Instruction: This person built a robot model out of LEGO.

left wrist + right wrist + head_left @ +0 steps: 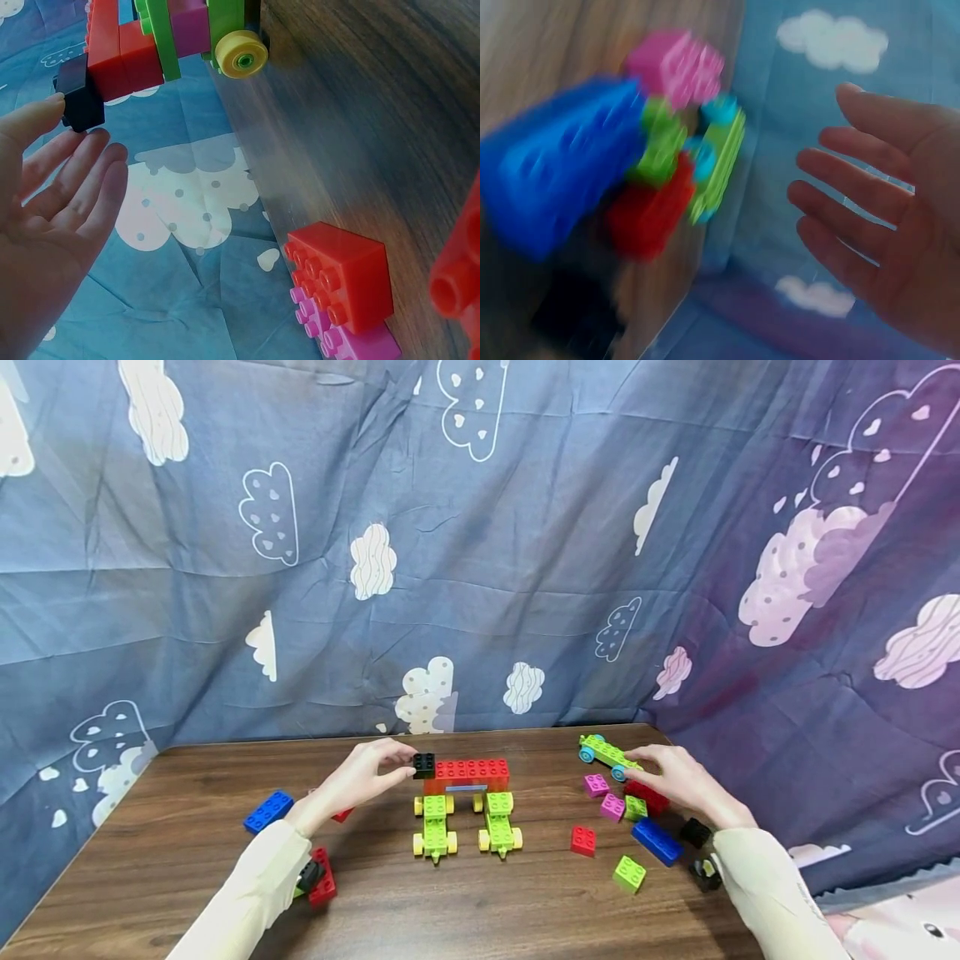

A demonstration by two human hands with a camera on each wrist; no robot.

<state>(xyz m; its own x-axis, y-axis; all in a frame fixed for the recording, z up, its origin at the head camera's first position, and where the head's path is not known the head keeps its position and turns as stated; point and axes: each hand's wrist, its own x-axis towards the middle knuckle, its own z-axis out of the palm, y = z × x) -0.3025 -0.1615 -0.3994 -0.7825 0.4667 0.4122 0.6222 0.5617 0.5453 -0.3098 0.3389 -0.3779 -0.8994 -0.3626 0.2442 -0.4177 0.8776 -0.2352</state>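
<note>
A small build stands mid-table: a red brick row across two green cars with yellow wheels. A black brick sits at the row's left end. My left hand is right beside it; in the left wrist view the fingers lie straight and the thumb tip touches the black brick. My right hand reaches toward a green car with blue wheels at the back right. In the blurred right wrist view that hand is spread, holding nothing, close to the green car.
Loose bricks lie on the wooden table: a blue one and a red one at the left, and pink, red, blue, green and black ones at the right. A cloud-patterned cloth hangs behind.
</note>
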